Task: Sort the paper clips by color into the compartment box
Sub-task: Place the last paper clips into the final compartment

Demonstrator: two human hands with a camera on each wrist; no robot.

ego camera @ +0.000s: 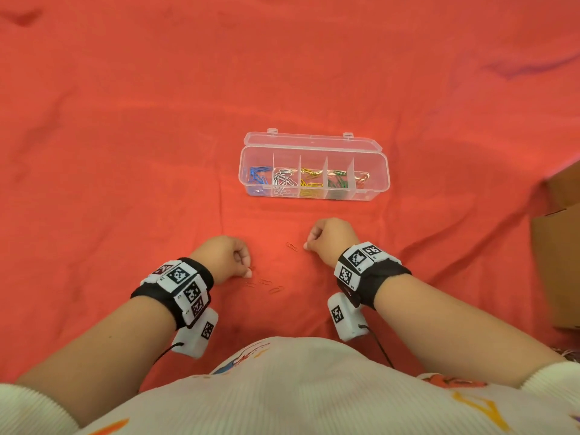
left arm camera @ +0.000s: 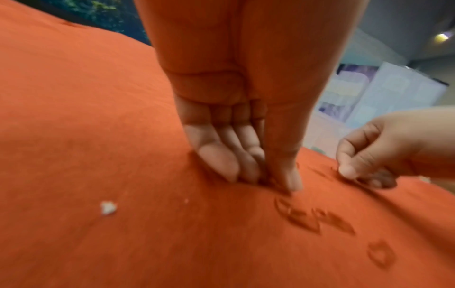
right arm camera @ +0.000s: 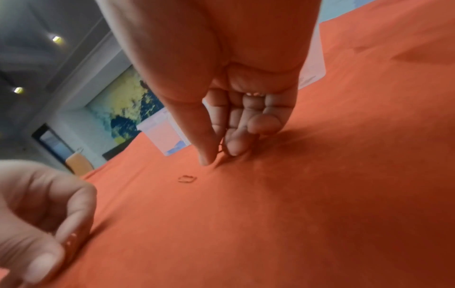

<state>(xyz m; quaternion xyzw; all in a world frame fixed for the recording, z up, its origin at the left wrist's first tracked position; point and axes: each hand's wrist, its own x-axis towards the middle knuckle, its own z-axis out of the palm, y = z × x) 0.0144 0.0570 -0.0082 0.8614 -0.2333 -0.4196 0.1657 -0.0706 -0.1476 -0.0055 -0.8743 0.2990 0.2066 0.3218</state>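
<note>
Right hand [right arm camera: 236,109] fingers [right arm camera: 234,144] seemingly pinch red clip [right arm camera: 222,146] on cloth [right arm camera: 320,194]

One compartment box [ego camera: 314,146] with five compartments is sitting open. Four loose red paper clips [ego camera: 265,281] are lying on the cloth. Two hands [ego camera: 226,257] are showing.

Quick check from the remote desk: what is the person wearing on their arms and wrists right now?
Both forearms are bare. The left wrist band and right wrist band are black, each carrying white blocks printed with black square codes. A white camera pod with a thin black cable hangs under each wrist. Cream ribbed sleeves are pushed up.
</note>
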